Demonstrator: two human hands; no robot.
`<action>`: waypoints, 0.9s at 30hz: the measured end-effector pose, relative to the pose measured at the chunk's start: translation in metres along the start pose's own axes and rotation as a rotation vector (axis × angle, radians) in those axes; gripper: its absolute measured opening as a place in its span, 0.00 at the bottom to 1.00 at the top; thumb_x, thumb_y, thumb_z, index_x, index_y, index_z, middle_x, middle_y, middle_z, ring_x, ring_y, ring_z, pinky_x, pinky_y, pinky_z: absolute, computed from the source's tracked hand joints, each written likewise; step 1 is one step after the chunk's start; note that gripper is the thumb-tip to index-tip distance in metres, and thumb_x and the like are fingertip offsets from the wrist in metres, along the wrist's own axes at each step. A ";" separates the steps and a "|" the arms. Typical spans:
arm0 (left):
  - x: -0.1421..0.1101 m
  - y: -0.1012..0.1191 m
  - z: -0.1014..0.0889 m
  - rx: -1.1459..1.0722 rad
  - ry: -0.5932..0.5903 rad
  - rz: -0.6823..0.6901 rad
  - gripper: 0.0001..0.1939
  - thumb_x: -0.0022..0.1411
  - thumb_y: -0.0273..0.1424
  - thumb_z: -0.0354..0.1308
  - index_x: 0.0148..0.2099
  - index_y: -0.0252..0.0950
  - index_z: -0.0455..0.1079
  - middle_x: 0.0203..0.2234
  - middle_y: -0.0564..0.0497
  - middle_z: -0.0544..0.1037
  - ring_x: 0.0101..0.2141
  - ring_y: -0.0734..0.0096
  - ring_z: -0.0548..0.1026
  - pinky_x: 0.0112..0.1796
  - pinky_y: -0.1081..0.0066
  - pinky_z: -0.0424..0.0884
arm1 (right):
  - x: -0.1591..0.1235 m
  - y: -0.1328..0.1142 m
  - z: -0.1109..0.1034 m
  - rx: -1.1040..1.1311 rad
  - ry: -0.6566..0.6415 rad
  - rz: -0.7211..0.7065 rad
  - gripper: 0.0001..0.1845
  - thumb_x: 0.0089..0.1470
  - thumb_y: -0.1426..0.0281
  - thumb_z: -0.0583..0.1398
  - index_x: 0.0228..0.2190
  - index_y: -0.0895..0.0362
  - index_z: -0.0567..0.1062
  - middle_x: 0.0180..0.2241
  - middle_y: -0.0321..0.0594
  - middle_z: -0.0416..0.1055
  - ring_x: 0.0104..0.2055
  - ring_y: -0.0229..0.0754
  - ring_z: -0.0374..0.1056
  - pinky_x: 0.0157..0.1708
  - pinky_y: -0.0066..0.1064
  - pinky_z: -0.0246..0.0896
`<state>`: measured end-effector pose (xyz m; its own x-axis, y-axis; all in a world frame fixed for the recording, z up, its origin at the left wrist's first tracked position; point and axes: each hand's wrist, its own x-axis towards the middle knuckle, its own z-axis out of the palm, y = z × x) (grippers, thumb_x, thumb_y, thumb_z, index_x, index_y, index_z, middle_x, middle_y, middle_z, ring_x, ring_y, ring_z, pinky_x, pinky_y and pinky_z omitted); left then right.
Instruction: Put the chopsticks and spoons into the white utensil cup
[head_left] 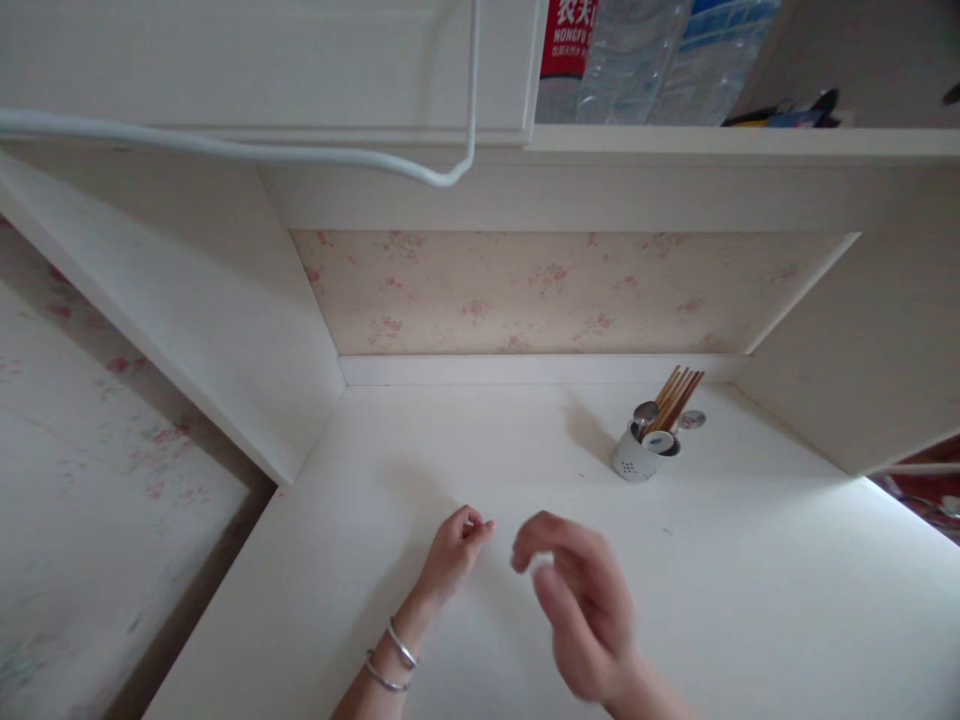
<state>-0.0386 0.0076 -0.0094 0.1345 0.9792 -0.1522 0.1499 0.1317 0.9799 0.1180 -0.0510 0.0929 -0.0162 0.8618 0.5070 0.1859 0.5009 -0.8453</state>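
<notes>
My left hand [455,548] is over the white tabletop [495,430], its fingers curled into a loose fist with nothing showing in them. Two silver bangles [390,660] circle that wrist. Raised higher and a little blurred, my right hand [581,600] has bent fingers, with a gap between thumb and forefinger and no object there. Beyond it to the right stands a white perforated utensil holder [634,462], touched by neither hand. Wooden chopsticks [677,400], a metal spoon [645,412] and other spoon-like utensils stick up out of it.
A shelf [712,143] overhead holds plastic water bottles [634,60] and small dark items. A white cable or bar [300,155] hangs before the upper cabinet [262,60]. Side panels [187,260] and a floral back wall [525,295] enclose the tabletop.
</notes>
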 end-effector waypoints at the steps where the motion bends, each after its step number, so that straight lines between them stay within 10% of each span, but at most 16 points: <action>1: 0.001 0.001 0.001 -0.009 -0.005 0.013 0.15 0.58 0.44 0.55 0.30 0.37 0.62 0.19 0.59 0.63 0.22 0.76 0.59 0.24 0.75 0.54 | 0.007 0.019 0.011 0.003 -0.030 0.077 0.12 0.61 0.62 0.56 0.42 0.54 0.72 0.34 0.40 0.73 0.34 0.40 0.70 0.34 0.32 0.67; 7: 0.005 0.004 0.003 0.009 -0.008 0.022 0.12 0.56 0.40 0.56 0.30 0.36 0.64 0.22 0.56 0.68 0.27 0.72 0.67 0.29 0.75 0.59 | -0.012 0.112 0.038 -0.050 -0.189 0.398 0.19 0.60 0.55 0.53 0.39 0.57 0.72 0.18 0.30 0.62 0.21 0.36 0.58 0.22 0.26 0.52; 19: 0.005 0.004 0.006 0.043 -0.027 -0.016 0.12 0.58 0.39 0.54 0.29 0.37 0.61 0.21 0.57 0.63 0.25 0.73 0.63 0.28 0.75 0.56 | -0.015 0.110 0.031 0.032 -0.224 0.492 0.18 0.59 0.55 0.55 0.41 0.56 0.71 0.20 0.30 0.60 0.23 0.36 0.55 0.23 0.27 0.47; 23: 0.005 0.005 0.005 0.015 -0.027 -0.054 0.15 0.57 0.41 0.57 0.27 0.37 0.59 0.18 0.60 0.57 0.22 0.77 0.57 0.25 0.75 0.52 | -0.009 0.118 0.018 0.150 0.066 0.562 0.20 0.53 0.54 0.61 0.41 0.54 0.69 0.25 0.31 0.63 0.26 0.37 0.60 0.26 0.27 0.55; 27: 0.006 -0.001 0.002 -0.059 -0.012 -0.114 0.17 0.56 0.43 0.57 0.26 0.38 0.57 0.17 0.61 0.54 0.19 0.79 0.52 0.22 0.76 0.48 | 0.015 0.132 -0.042 0.104 0.556 0.659 0.24 0.49 0.53 0.63 0.44 0.50 0.65 0.40 0.36 0.65 0.38 0.41 0.65 0.33 0.28 0.62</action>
<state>-0.0361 0.0128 -0.0112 0.1319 0.9554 -0.2643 0.1074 0.2513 0.9619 0.1838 0.0246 -0.0044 0.5507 0.8279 -0.1059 -0.1027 -0.0587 -0.9930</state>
